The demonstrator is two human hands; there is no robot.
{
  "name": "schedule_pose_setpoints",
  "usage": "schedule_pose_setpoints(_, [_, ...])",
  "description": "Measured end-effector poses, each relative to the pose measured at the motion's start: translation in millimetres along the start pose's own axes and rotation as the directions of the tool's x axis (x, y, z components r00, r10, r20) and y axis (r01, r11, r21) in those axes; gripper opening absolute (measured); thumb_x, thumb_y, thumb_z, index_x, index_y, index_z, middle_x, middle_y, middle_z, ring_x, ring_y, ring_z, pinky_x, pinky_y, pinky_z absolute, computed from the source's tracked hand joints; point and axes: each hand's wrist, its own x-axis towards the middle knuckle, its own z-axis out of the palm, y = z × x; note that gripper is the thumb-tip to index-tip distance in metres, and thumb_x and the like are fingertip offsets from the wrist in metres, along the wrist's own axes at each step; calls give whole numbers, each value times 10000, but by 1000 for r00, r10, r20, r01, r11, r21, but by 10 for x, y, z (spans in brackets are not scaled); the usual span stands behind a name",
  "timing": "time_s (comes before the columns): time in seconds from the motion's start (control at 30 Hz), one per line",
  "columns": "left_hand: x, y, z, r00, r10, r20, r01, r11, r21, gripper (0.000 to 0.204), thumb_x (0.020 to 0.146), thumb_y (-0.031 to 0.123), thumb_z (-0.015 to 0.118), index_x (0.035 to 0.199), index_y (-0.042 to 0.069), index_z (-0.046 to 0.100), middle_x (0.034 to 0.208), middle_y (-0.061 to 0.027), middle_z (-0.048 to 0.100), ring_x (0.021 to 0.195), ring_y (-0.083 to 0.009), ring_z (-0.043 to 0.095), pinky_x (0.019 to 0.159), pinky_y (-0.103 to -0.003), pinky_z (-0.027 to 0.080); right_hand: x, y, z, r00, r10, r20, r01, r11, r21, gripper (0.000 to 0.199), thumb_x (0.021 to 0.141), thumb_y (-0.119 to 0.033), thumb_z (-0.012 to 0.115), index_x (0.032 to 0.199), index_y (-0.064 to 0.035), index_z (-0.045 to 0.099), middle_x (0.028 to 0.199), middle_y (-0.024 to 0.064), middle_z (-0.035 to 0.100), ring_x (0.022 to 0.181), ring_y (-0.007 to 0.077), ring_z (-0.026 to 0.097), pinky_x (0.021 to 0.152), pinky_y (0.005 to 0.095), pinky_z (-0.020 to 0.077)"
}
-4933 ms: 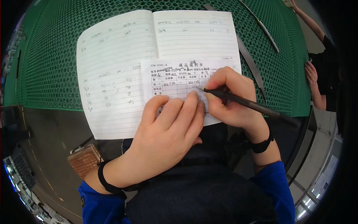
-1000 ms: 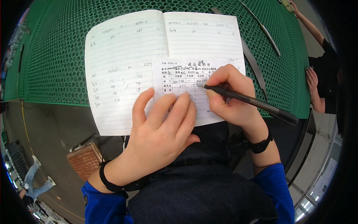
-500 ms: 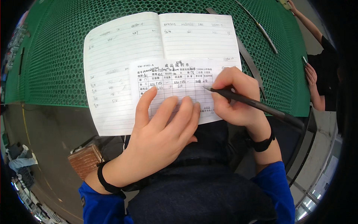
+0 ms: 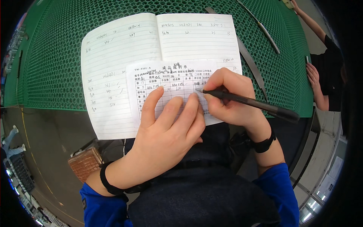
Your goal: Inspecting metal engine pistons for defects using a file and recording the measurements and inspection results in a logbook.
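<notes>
Notebook (image 4: 124, 68) lies open on the green honeycomb mesh table (image 4: 53, 56), hanging off the near edge. On top sits a printed form slip (image 4: 170, 83), pinned by the flat, fingers-spread left hand (image 4: 170, 132). Right hand (image 4: 230, 98) is curled around a black pen (image 4: 249, 102), tip touching the slip.

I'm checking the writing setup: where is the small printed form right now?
In the head view, centre frame, the printed form lies on the open notebook, pinned by the left hand, with the right hand and its pen at its right edge.
</notes>
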Motion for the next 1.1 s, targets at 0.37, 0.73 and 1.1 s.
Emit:
schedule_pose_setpoints(0.37, [37,1,9,1000,0,9,0,1000,-24,622,620,359,767,1156,76,630,1249,-61,546,1043,-213,517,1052,-538,289,-166,9,-78,990,87,-111,-79,994,69,141,726,22,646,816,-43,559,641,24,562,527,77,537,478,218,417])
schedule_pose_setpoints(0.73, [38,9,11,1000,-3,8,3,1000,-8,627,614,355,769,1156,73,627,1256,-59,549,1039,-220,511,1052,-533,292,-108,-5,-75,993,81,-90,-83,996,-15,145,712,21,643,812,-43,559,643,48,558,521,108,544,489,241,429])
schedule_pose_setpoints(1.1, [41,2,23,1000,7,-23,-7,1000,-6,527,674,371,701,1099,67,628,1180,-60,552,1032,-214,497,1030,-519,336,-107,-11,-92,995,64,-72,-64,998,2,140,717,22,640,815,-44,565,634,29,551,519,86,528,479,227,416])
